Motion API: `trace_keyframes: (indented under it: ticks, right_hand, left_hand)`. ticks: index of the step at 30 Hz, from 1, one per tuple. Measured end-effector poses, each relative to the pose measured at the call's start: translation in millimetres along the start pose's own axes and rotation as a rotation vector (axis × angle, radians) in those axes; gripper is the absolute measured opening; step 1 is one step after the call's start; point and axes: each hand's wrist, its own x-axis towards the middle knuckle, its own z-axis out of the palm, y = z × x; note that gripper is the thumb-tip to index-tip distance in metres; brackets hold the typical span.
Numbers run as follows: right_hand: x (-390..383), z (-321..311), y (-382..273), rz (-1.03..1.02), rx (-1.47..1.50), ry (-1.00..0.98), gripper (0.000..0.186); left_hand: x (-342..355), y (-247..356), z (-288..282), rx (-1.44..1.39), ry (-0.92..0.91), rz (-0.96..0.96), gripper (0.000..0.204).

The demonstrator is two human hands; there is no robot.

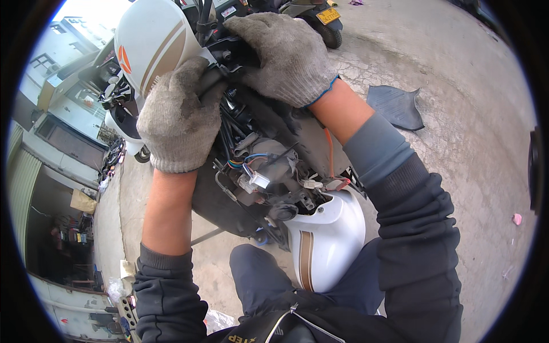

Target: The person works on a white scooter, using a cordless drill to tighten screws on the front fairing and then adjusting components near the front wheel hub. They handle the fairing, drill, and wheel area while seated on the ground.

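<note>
Both hands wear grey knitted work gloves and meet at a partly dismantled scooter. My left hand [180,117] is closed, thumb up, on the near-left side of a black plastic part [214,75]. From the other side my right hand [286,60] curls its fingers over the same part; its fingertips are partly hidden. Just beyond the left hand is a white scooter panel [151,43] with gold stripes. Below the hands lie bare cables, coloured wires and a white connector [260,180]. A second white panel [329,246] with a gold stripe sits between my knees.
A bent dark plastic sheet [394,106] lies on the concrete to the right. Another scooter's rear wheel [330,37] stands at the far side, under a yellow plate [327,15]. More scooters [117,103] and an open shopfront [60,228] are at the left.
</note>
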Motion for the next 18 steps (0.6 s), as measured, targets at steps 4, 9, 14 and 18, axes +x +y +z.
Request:
trace_keyframes:
  ticks: [4, 9, 14, 18]
  right_hand:
    - [4.7, 3.2, -3.8, -0.086, 0.142, -0.068, 0.045]
    - [10.7, -9.1, -8.8, -0.068, 0.178, -0.198, 0.043]
    - [14.2, -9.0, -10.8, -0.026, 0.212, -0.26, 0.045]
    - [15.1, -16.2, -13.7, -0.035, 0.17, -0.273, 0.053]
  left_hand:
    - [-4.4, -4.5, -6.1, -0.103, -0.034, -0.003, 0.048]
    - [-21.4, -12.3, -34.5, -0.062, -0.118, -0.019, 0.059]
    - [-35.7, -18.2, -26.5, -0.095, 0.008, -0.044, 0.064]
    - [-42.7, -18.0, -19.2, -0.261, 0.153, -0.233, 0.063]
